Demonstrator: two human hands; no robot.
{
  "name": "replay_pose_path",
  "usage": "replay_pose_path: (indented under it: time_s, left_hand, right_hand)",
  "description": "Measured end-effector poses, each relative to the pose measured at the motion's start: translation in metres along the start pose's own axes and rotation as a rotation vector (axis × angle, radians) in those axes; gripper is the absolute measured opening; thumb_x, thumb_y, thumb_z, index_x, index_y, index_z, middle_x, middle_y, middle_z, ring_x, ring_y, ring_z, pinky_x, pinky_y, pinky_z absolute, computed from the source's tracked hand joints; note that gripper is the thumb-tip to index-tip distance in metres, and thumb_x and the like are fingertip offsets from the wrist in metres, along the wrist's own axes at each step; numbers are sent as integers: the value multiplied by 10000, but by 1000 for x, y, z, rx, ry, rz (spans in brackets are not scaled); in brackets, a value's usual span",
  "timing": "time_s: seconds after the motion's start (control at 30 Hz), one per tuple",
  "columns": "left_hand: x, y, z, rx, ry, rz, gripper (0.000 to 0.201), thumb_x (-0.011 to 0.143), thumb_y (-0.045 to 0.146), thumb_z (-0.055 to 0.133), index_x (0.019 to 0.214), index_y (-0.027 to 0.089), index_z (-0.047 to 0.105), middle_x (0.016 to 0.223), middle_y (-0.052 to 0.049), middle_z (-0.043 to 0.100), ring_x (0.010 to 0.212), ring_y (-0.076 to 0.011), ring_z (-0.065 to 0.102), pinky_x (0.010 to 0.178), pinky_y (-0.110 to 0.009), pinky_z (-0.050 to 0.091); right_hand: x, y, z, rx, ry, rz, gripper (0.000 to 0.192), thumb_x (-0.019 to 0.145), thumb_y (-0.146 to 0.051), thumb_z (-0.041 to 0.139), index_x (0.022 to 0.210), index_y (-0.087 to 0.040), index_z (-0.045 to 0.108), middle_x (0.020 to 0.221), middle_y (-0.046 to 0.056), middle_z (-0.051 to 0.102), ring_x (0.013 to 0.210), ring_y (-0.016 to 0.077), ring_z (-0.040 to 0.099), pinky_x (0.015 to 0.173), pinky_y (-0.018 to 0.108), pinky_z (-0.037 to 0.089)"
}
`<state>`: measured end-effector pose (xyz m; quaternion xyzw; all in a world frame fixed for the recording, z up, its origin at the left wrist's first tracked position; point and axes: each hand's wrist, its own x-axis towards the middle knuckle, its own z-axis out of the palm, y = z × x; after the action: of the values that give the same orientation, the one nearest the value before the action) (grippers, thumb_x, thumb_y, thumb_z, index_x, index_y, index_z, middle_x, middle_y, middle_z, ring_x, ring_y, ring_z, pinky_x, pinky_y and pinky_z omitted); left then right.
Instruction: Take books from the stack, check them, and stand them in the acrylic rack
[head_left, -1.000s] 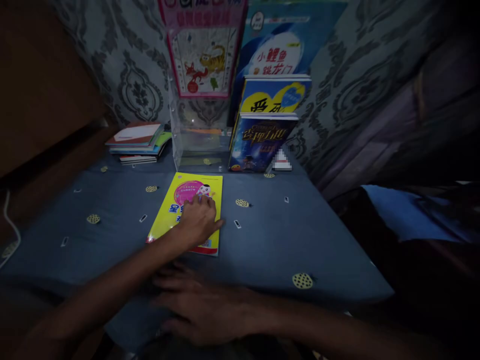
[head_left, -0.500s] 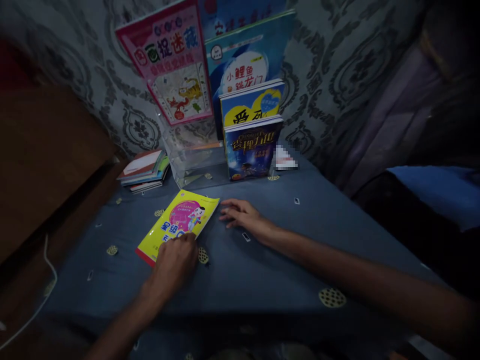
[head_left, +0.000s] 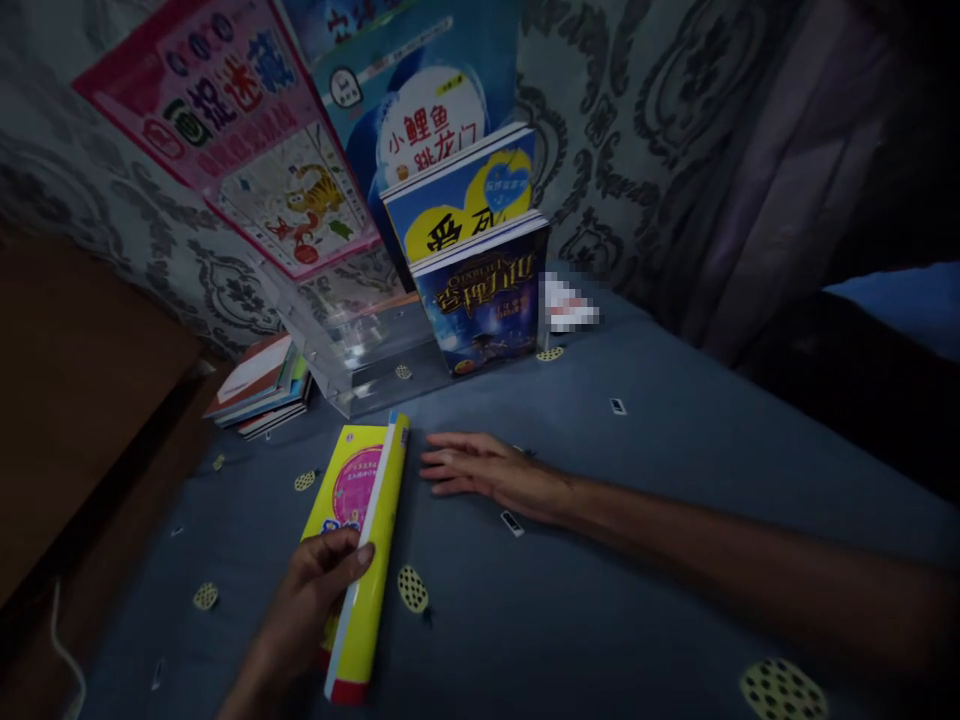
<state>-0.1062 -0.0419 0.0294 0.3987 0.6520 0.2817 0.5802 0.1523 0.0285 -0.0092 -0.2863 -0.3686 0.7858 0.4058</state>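
A: Where's the yellow book (head_left: 386,570)?

B: Low on the near left of the desk (head_left: 570,620), in front of the clear stand (head_left: 367,390). The left grip (head_left: 319,585) is on its lower half.

A: Is that one actually holding it?

B: Yes, grasping it — the thumb (head_left: 363,556) lies over the white edge of the folded side, and the other fingers curl in against the front cover.

A: Folded how?

B: The right side is turned over the front, so a long yellow strip with a red lower end covers part of the pink circle.

A: And the right grip (head_left: 491,475)?

B: Released, with its fingers stretched toward the book. It's just to the right of the upper part — near, but apart. I can't tell whether the palm touches the desk.

A: What's behind?

B: A dark blue book (head_left: 484,305) stands at the right of the stand, a taller pink book (head_left: 247,150) at the left. A small pile of books (head_left: 262,385) lies left of the stand.
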Motion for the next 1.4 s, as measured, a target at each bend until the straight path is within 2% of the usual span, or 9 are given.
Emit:
replay_pose_path:
  time_s: [0.17, 0.33, 0.57, 0.87, 1.07, 1.17, 1.23, 1.33, 1.4]
  left_hand:
    - [2, 8, 1, -19, -57, -80, 548, 523, 608, 908, 612, 147, 627, 488, 48, 480, 412, -43, 370, 416, -168, 277]
    - [0, 12, 3, -65, -9, -153, 582, 393, 616, 943, 619, 152, 674, 434, 63, 454, 402, -34, 338, 413, -162, 270]
    - [3, -6, -9, -124, -53, -154, 500, 521, 583, 922, 700, 161, 725, 546, 12, 599, 469, -79, 485, 476, -197, 403]
    - [-11, -6, -5, -54, 69, -110, 427, 601, 497, 906, 903, 224, 780, 778, -34, 731, 660, -193, 663, 638, -299, 553]
    - [-14, -8, 5, 12, -31, -15, 425, 700, 578, 822, 964, 247, 786, 867, -55, 755, 761, -224, 689, 718, -326, 579]
    - [-9, -9, 5, 78, -122, 91, 465, 760, 627, 756, 979, 218, 785, 807, -64, 745, 755, -216, 697, 724, -321, 587]
    - [-5, -9, 0, 196, -115, 263, 421, 832, 601, 696, 972, 213, 783, 819, -70, 746, 765, -211, 704, 723, -309, 588]
    - [4, -10, -17, 483, 59, 611, 304, 942, 467, 591, 1035, 238, 767, 1043, -91, 751, 948, -235, 713, 826, -334, 594]
    - [10, -13, -30, 688, 202, 754, 297, 962, 403, 557, 1148, 254, 734, 1230, -100, 710, 1147, -272, 666, 964, -401, 567]
  right_hand:
    - [1, 0, -1, 28, -9, 10, 494, 916, -302, 703, 1359, -136, 561, 1436, 215, 568, 1207, 256, 664, 1101, 516, 495]
    - [2, -8, -1, -27, -164, -31, 441, 915, -374, 704, 1307, -182, 643, 1315, 133, 676, 1188, 234, 668, 1109, 487, 480]
    - [3, -11, -1, -24, -156, -11, 403, 937, -369, 674, 1304, -203, 654, 1268, 108, 703, 1141, 207, 688, 1093, 457, 494]
    - [5, -9, -3, -67, -108, 32, 436, 945, -368, 655, 1341, -187, 619, 1309, 139, 674, 1195, 230, 663, 1095, 469, 492]
    - [6, -7, 0, -94, -100, 33, 499, 891, -449, 713, 1319, -207, 630, 1329, 122, 672, 1193, 230, 665, 1090, 449, 496]
    - [9, -3, 2, -112, -56, 21, 528, 827, -491, 772, 1254, -201, 665, 1281, 117, 701, 1149, 230, 687, 1053, 421, 528]
    - [11, -1, 4, -135, -23, 12, 532, 788, -500, 802, 1207, -196, 681, 1230, 112, 725, 1106, 233, 705, 1014, 413, 555]
    - [16, -1, 9, -172, 30, 14, 509, 731, -474, 840, 1126, -187, 695, 1131, 101, 760, 1004, 233, 738, 951, 415, 591]
    - [21, -5, 14, -210, 55, 25, 469, 711, -439, 848, 1075, -185, 697, 1078, 91, 773, 945, 228, 751, 918, 410, 604]
